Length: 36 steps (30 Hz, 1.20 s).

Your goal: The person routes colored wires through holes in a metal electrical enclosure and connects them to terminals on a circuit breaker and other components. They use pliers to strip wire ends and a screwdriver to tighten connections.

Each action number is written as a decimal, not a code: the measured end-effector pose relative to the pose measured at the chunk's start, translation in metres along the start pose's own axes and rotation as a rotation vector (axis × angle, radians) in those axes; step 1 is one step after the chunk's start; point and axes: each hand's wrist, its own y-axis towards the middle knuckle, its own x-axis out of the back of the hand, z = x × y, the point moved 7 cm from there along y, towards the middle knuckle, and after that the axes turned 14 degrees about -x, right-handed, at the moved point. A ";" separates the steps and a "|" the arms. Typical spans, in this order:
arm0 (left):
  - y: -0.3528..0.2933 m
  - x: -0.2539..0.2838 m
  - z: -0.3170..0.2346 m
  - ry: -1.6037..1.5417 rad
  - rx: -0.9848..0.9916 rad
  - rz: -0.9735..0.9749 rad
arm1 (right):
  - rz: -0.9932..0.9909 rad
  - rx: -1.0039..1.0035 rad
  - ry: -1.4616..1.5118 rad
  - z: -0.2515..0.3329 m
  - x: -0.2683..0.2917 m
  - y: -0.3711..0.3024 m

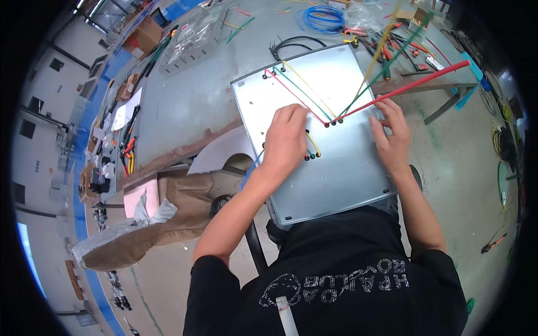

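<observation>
A flat grey metal panel (347,190) rests tilted across my lap, its far end against the workbench. Red, green and yellow wires (310,92) run over its face between small black-rimmed holes. Longer loose ends, among them a thick red wire (414,87), rise from the central holes to the upper right. My left hand (287,137) lies over the panel's left half, fingers curled together beside the red wire; what they hold, if anything, is hidden. Short yellow and green wires (314,144) show beside its palm. My right hand (392,131) is at the panel's right edge, thumb and fingers apart, below the thick red wire.
The metal workbench (185,103) carries a blue wire coil (323,19), black cable, pliers and screwdrivers (386,53), and a clear plastic organiser (196,39). A brown padded seat (185,204) stands at left. A white stick (286,316) juts in from the lower edge.
</observation>
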 end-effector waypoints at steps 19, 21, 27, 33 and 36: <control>0.014 -0.058 -0.003 0.618 -0.006 -0.022 | 0.383 -0.588 0.619 -0.083 -0.020 0.016; 0.013 -0.059 -0.003 0.621 0.000 -0.024 | 0.397 -0.597 0.607 -0.083 -0.019 0.019; 0.006 -0.058 -0.015 0.532 0.023 -0.040 | 0.404 -0.625 0.647 -0.078 -0.020 0.014; 0.016 -0.062 -0.013 0.461 -0.009 -0.047 | 0.397 -0.567 0.679 -0.092 -0.025 0.024; 0.015 -0.066 -0.016 0.432 -0.020 -0.063 | 0.389 -0.536 0.694 -0.096 -0.022 0.022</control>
